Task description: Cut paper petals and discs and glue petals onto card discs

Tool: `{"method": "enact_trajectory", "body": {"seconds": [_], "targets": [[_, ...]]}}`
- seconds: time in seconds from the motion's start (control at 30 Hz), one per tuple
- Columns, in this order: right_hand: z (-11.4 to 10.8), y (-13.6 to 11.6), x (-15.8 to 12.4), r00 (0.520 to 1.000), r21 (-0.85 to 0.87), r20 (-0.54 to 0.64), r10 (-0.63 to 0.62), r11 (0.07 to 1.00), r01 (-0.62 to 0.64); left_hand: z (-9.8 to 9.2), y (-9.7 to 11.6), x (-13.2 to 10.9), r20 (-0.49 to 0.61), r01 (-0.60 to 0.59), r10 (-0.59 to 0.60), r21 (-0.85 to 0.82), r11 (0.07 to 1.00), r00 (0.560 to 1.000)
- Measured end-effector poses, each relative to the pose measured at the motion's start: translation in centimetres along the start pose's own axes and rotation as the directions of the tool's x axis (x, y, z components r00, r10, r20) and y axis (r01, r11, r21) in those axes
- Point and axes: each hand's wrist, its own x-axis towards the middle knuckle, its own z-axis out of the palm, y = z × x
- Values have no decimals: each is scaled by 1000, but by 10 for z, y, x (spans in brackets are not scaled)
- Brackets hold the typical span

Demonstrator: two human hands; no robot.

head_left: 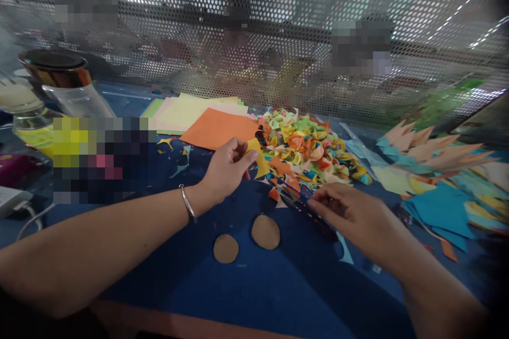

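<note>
My left hand (229, 168), with a bangle on its wrist, pinches a small yellow piece of paper (260, 161) between thumb and fingers. The paper is at the near edge of a heap of coloured paper pieces (302, 143). My right hand (338, 205) is curled at a pair of scissors (308, 209), its thumb and forefinger close together on them. Dark handles with light dots show below the thumb, and the blades point toward the heap; part of the grip is hidden. Two round brown discs, a smaller one (226, 248) and a larger one (265, 232), lie nearer me.
Behind the heap lie an orange sheet (220, 128) and a stack of pale sheets (191, 111). Blue paper (441, 209) and folded peach points (433, 143) are at right. A lidded clear bottle (75, 98) stands left. A perforated metal screen (270, 37) closes the back.
</note>
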Motion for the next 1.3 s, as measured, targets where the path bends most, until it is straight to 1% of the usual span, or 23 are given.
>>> {"method": "enact_trajectory", "body": {"seconds": [0.07, 0.1, 0.2, 0.33, 0.47, 0.53, 0.6, 0.67, 0.73, 0.8, 0.87, 0.9, 1.03, 1.2, 1.3], "targets": [[1, -1, 1, 996, -30, 80, -23, 999, 25, 2, 1, -3, 11, 16, -15, -50, 999, 1000], [3, -2, 1, 995, -42, 100, -24, 999, 28, 2, 2, -5, 17, 23, -22, -72, 997, 1000], [6, -4, 0, 994, -50, 112, 3, 999, 2, 4, 4, -12, 51, 49, -42, -130, 990, 998], [8, -6, -2, 988, 30, 155, 16, 999, -20, 7, 6, -20, 104, 105, -86, -192, 976, 991], [7, -12, -2, 982, 74, 186, -20, 997, 6, 10, 6, -21, 83, 163, -148, -233, 959, 986], [6, -13, -1, 985, 82, 167, -30, 997, 17, 11, 7, -20, 67, 185, -174, -262, 947, 983], [6, -12, -1, 993, 130, 121, 1, 991, -17, 11, 9, -20, 66, 217, -206, -295, 931, 976], [6, -11, -2, 995, 252, 78, 60, 964, -78, 12, 12, -21, 84, 248, -233, -331, 911, 969], [6, -13, -2, 992, 374, 56, 114, 918, -127, 14, 14, -24, 110, 274, -251, -364, 890, 962], [5, -19, -3, 991, 419, 4, 132, 900, -121, 15, 16, -27, 133, 293, -261, -388, 874, 956], [5, -26, -4, 991, 413, -59, 121, 907, -86, 17, 17, -29, 157, 310, -269, -403, 861, 950], [5, -30, -4, 991, 415, -72, 113, 907, -74, 17, 17, -30, 171, 320, -273, -410, 854, 947], [7, -38, -8, 995, 436, -22, 93, 897, -75, 19, 19, -32, 219, 355, -283, -461, 814, 934], [10, -38, -11, 998, 406, -29, 64, 913, -47, 23, 20, -35, 285, 391, -277, -518, 761, 917], [10, -41, -11, 998, 411, -28, 61, 911, -44, 25, 19, -37, 287, 382, -261, -552, 741, 921]]}}
